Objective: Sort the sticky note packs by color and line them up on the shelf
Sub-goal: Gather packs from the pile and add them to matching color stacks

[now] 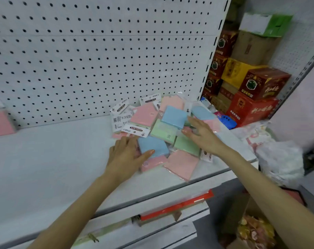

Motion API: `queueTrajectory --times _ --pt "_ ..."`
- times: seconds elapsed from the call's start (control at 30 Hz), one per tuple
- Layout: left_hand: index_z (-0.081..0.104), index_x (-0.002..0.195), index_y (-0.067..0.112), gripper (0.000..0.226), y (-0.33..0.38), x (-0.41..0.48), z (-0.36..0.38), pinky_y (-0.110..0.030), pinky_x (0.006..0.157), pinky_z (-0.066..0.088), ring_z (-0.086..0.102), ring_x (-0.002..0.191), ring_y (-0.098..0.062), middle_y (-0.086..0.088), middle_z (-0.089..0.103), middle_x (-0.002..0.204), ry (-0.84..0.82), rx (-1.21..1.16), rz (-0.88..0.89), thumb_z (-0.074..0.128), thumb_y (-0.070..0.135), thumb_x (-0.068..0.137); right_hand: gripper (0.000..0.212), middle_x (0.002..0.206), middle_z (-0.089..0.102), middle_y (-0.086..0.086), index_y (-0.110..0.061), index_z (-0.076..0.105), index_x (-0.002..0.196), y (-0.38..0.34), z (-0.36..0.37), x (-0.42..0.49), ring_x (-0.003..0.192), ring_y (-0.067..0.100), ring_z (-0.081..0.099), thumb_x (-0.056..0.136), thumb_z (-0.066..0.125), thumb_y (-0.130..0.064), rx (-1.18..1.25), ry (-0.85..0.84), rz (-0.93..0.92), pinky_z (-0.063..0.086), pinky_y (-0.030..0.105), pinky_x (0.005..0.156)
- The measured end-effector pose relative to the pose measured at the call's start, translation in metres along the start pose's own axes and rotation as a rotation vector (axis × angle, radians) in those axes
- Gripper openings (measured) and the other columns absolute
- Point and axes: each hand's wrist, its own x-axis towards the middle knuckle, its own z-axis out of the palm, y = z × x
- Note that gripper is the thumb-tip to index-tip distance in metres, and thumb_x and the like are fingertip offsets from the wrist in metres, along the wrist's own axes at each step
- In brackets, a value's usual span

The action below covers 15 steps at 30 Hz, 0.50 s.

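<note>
Pile of sticky note packs (pixel 161 126) sits at the right end of the shelf (pixel 53 159), against the pegboard (pixel 98 51); pink, blue and green mixed and overlapping. I read the left hand (pixel 124 155) as flat at the pile's near-left edge, fingers straight, thumb laid across a blue pack (pixel 152 145); nothing grasped. Right hand (pixel 203 136) also relaxed and open, fingertips touching the pile just beside a second blue pack (pixel 174 116). One pink pack (pixel 0 123) is well apart at the shelf's far left; stacked cartons (pixel 260 83) beyond the right end.
</note>
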Motion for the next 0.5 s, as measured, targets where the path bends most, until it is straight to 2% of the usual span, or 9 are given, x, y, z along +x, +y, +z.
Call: queueTrajectory --times 0.07,0.1,0.17,0.27,0.4,0.5 --pt "0.041 0.131 0.024 0.069 0.002 0.003 0.003 -0.036 0.097 0.027 0.039 0.12 -0.025 -0.002 0.044 0.126 0.037 -0.027 -0.086 0.052 0.068 0.079 0.07 0.15 0.032 0.003 -0.024 0.03 0.146 -0.001 0.005 0.014 0.138 0.025 0.028 0.087 0.05 -0.056 -0.037 0.024 0.03 0.023 0.043 0.114" --pt "0.042 0.13 0.024 0.068 0.003 0.004 0.004 -0.038 0.099 0.028 0.039 0.12 -0.025 -0.002 0.045 0.126 0.052 -0.063 -0.126 0.056 0.065 0.078 0.07 0.15 0.031 0.003 -0.024 0.028 0.146 -0.003 0.006 0.02 0.138 0.025 0.026 0.087 0.05 -0.056 -0.084 0.036 0.033 0.022 0.042 0.113" --pt "0.044 0.128 0.025 0.071 0.005 0.008 0.006 -0.04 0.102 0.031 0.042 0.119 -0.024 0.0 0.049 0.122 0.057 -0.18 -0.212 0.06 0.067 0.073 0.071 0.151 0.03 0.004 -0.023 0.025 0.147 -0.007 0.005 0.031 0.137 0.026 0.022 0.089 0.049 -0.055 -0.144 0.043 0.034 0.02 0.038 0.108" --pt "0.046 0.126 0.025 0.082 0.004 0.014 0.004 -0.043 0.102 0.036 0.052 0.114 -0.021 0.007 0.056 0.106 0.036 -0.333 -0.338 0.063 0.073 0.062 0.072 0.15 0.03 0.005 -0.024 0.025 0.147 -0.012 0.003 0.048 0.136 0.029 0.023 0.088 0.048 -0.057 -0.181 0.017 0.084 0.021 0.041 0.107" --pt "0.037 0.126 0.021 0.085 0.008 0.015 0.007 -0.04 0.098 0.033 0.053 0.113 -0.022 0.004 0.06 0.113 -0.016 -0.228 -0.394 0.065 0.071 0.064 0.076 0.137 0.041 0.011 -0.026 0.035 0.142 -0.012 0.004 0.057 0.128 0.033 0.03 0.079 0.058 -0.062 -0.215 0.022 0.144 0.026 0.042 0.102" --pt "0.037 0.117 0.016 0.083 0.014 0.014 0.011 -0.039 0.091 0.032 0.052 0.113 -0.024 0.001 0.056 0.118 -0.005 -0.124 -0.378 0.066 0.071 0.063 0.079 0.13 0.042 0.012 -0.025 0.041 0.137 -0.014 0.004 0.057 0.125 0.033 0.032 0.072 0.066 -0.062 -0.154 0.053 0.189 0.028 0.042 0.101"
